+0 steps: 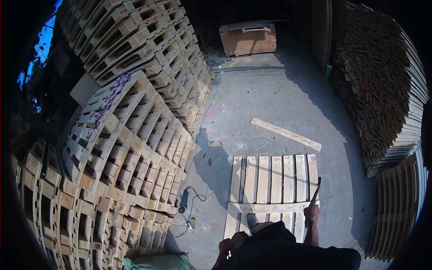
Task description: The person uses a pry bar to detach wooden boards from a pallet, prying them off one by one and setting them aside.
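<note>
A slatted wooden pallet (275, 180) lies flat on the concrete floor, with a cross board (270, 208) over its slats. My right hand (311, 213) is closed round a dark, narrow bar (317, 189) at the pallet's right edge; the bar points up and away from me. At the lower left of the pallet my left hand (225, 245) is near my knee, its fingers curled; what it holds, if anything, is hidden. One shoe (251, 219) rests on the pallet slats.
A loose board (286, 134) lies beyond the pallet. Tall pallet stacks (130, 130) stand left, with a blue power tool (184, 200) and its cord beside them. Stacked slats (373, 85) and more pallets (396, 202) stand right. A wooden crate (249, 40) is at the back.
</note>
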A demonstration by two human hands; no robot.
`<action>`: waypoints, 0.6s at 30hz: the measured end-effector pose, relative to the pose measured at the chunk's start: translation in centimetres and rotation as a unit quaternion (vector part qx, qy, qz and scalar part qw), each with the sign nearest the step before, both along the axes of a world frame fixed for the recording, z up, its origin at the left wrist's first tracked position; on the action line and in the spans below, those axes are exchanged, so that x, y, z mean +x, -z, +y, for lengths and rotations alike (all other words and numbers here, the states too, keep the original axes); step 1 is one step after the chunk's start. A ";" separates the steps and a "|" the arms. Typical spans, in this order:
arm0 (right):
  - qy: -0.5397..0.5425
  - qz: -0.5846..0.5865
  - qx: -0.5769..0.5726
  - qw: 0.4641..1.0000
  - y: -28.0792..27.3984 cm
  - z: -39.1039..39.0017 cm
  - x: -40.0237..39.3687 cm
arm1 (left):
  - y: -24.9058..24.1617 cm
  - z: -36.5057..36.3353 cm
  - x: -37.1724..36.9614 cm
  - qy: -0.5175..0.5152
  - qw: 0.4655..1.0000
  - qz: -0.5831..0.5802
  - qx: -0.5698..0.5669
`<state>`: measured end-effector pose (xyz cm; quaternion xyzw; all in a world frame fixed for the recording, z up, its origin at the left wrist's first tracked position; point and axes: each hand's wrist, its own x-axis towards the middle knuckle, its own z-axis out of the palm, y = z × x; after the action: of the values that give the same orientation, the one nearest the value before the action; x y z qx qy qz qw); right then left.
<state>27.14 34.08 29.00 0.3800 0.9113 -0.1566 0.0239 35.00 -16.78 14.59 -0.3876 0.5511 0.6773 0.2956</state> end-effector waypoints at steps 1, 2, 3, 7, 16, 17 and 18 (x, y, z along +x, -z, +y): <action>0.011 -0.010 0.000 1.000 0.3 0.1 -0.9 | -0.3 -0.9 -1.9 0.042 0.999 0.027 0.016; 0.021 -0.006 0.004 1.000 0.6 0.3 -1.2 | -1.5 -2.2 -4.0 -0.004 0.999 -0.024 -0.028; 0.106 0.048 -0.073 0.991 1.9 0.9 -1.1 | -4.1 -4.0 -6.5 -0.051 0.993 -0.074 -0.071; 0.155 0.077 -0.021 0.985 2.7 -0.4 -0.7 | -1.9 -13.8 -13.5 -0.042 0.990 -0.052 -0.128; 0.305 0.138 -0.094 0.938 -12.6 -13.6 6.4 | 1.2 -13.6 -26.7 0.184 0.970 -0.023 -0.158; 0.287 0.105 -0.067 0.950 -12.9 -15.0 7.2 | 1.2 -11.5 -28.1 0.211 0.964 -0.038 -0.155; 0.270 0.072 -0.039 0.959 -13.1 -16.4 8.0 | 1.1 -9.9 -28.9 0.240 0.963 0.005 -0.125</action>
<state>35.13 17.64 42.10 0.5986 0.7671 -0.2197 -0.0705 6.12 -26.65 13.52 -0.2742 0.7098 0.5142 0.3956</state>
